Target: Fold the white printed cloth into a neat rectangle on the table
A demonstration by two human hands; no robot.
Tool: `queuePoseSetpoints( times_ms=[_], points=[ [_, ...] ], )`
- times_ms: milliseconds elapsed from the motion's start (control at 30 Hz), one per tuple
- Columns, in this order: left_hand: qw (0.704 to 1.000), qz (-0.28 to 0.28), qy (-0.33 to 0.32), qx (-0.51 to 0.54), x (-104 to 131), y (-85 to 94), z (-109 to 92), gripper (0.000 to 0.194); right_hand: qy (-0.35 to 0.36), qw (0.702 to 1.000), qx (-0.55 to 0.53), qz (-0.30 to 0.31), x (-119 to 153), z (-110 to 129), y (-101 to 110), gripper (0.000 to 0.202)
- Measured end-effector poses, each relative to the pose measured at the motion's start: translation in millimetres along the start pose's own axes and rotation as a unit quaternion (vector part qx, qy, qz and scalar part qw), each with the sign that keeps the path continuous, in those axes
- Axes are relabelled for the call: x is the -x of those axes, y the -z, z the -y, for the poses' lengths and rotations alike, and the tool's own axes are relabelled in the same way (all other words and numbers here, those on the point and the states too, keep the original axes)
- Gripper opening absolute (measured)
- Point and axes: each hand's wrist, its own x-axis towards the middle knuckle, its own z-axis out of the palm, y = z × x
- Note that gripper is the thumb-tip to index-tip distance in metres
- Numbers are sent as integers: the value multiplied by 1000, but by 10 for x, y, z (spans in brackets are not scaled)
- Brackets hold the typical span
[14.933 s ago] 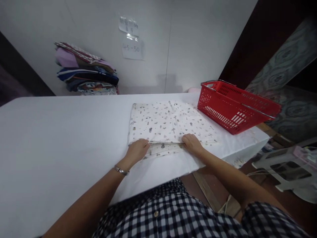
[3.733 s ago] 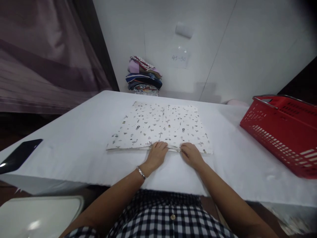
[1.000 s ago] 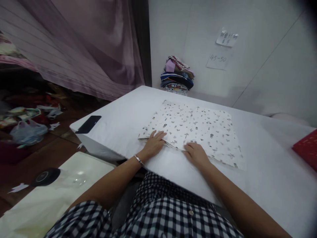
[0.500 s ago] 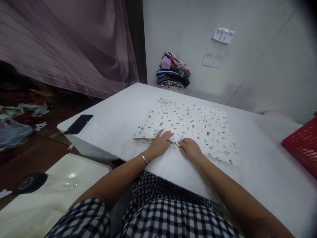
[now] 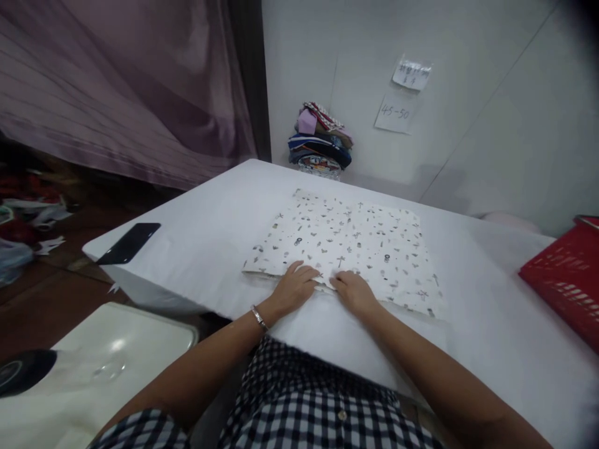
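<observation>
The left hand (image 5: 294, 288) and the right hand (image 5: 352, 290) are lying side by side, palms down with fingers loosely spread, pressing on the near edge of a white folded cloth printed with small dark motifs (image 5: 346, 240), gripping nothing. The cloth is lying flat in the middle of the frame on a table covered in plain white fabric (image 5: 491, 318), its near edge running close to the table's front edge, its far edge sitting well short of the wall. Bare tabletop is stretching out on both sides of the cloth, wider toward the right of the frame. A flat black phone (image 5: 128, 243) is resting at the table's left corner, well apart from the cloth. A red plastic basket (image 5: 561, 280) is sitting at the right edge of the frame, partly cut off. A stack of folded coloured fabrics (image 5: 321, 140) is standing against the white wall at upper centre, beyond the table's far edge.
</observation>
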Motion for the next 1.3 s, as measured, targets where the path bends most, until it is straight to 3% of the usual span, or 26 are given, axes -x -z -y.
queuePoseSetpoints(
  times_ms=[133,367,533,667,800,933,1300],
  points=[
    [1000,-14,-9,13,5,-25,25,20,63,995,78,-9,17,-110,5,22],
    [999,-32,-10,21,25,4,29,23,38,992,112,-35,285,-361,105,33],
    [999,-45,-11,9,55,-36,81,26,-86,989,109,-42,739,-891,284,50],
    [998,-60,-24,13,45,-47,115,26,-201,967,147,-48,1225,-1347,444,53],
    [997,-74,-37,9,29,-51,139,26,-265,948,169,-54,1527,-1509,519,51],
    [995,-90,-45,-4,26,-78,165,26,-308,940,146,-37,1567,-1486,588,43],
    [997,-60,-37,14,-26,-70,220,24,-321,933,157,47,1422,-1597,835,38]
  ],
)
